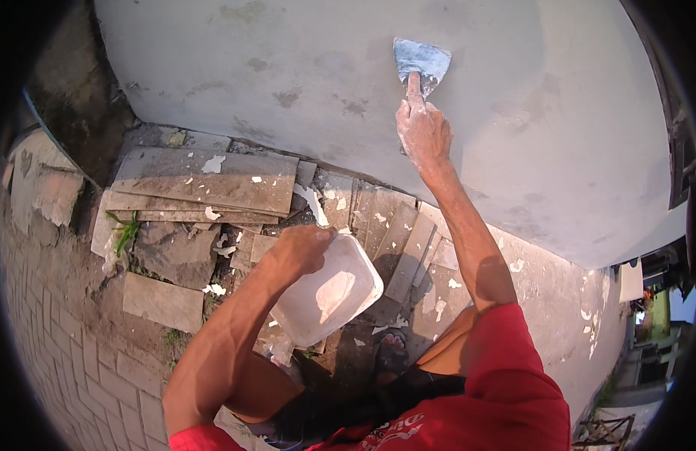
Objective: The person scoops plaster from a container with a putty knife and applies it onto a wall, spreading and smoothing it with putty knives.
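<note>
My right hand [424, 129], dusted with white, grips a putty knife [422, 62] with its index finger stretched along the tool. The wide metal blade lies against or very close to the grey wall [325, 52]; I cannot tell which. Lower and to the left, my left hand [309, 246] is closed on the rim of a white plastic tub [295, 304]. Inside the tub sits a pale lump of putty-like material [335, 293]. The tub is tilted toward me, held above the ground in front of my legs.
Stacked flat boards or slabs [205, 180] lie along the wall's foot at the left, scattered with white flakes [214, 164]. Broken stone [179, 252] and a small green plant [125, 231] are nearby. Brick paving [70, 353] runs along the lower left.
</note>
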Available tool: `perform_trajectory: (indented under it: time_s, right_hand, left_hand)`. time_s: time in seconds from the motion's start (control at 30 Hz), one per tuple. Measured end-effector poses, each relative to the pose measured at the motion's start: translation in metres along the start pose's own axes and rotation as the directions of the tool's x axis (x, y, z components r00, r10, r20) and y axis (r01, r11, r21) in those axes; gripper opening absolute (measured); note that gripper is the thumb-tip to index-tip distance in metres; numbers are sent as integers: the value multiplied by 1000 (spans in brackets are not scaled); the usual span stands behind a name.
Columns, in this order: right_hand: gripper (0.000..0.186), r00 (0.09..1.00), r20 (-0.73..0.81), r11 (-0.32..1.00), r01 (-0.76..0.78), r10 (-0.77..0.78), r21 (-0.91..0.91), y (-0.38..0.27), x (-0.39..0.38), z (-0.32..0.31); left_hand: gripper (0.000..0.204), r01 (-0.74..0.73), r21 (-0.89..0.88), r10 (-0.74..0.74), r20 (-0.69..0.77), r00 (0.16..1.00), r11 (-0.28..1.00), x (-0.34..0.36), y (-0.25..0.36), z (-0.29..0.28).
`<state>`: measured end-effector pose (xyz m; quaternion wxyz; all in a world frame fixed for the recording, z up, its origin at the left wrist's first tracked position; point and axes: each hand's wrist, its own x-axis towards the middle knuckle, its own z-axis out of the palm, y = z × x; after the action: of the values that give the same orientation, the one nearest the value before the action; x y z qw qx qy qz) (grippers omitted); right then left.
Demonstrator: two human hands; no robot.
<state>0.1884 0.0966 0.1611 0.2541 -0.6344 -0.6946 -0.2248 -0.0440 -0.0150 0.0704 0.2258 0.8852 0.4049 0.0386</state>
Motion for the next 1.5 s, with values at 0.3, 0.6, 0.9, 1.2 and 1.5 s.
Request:
perform_trajectory:
  time_s: [0.3, 0.6, 0.9, 1.2, 1.5]
  right_hand:
    - [57, 964, 263, 999, -38, 45, -33, 3, -79, 50]
    - [53, 993, -78, 985, -80, 92, 151, -27, 8, 2]
    - [59, 908, 411, 985, 136, -81, -107, 16, -106, 67]
    - [71, 795, 209, 781, 603, -570, -163, 5, -28, 67]
    - [77, 770, 442, 659, 630, -460, -412, 62, -15, 76]
  left_hand:
    - [48, 43, -34, -43, -4, 999, 998, -17, -10, -10]
    - [30, -38, -32, 33, -130, 991, 999, -16, -2, -7]
    - [35, -14, 0, 14, -125, 992, 1000, -25, -16, -9]
    - [21, -39, -1, 39, -139, 990, 999, -20, -15, -2]
    - [18, 3, 22, -1, -96, 995, 1000, -12, -9, -3]
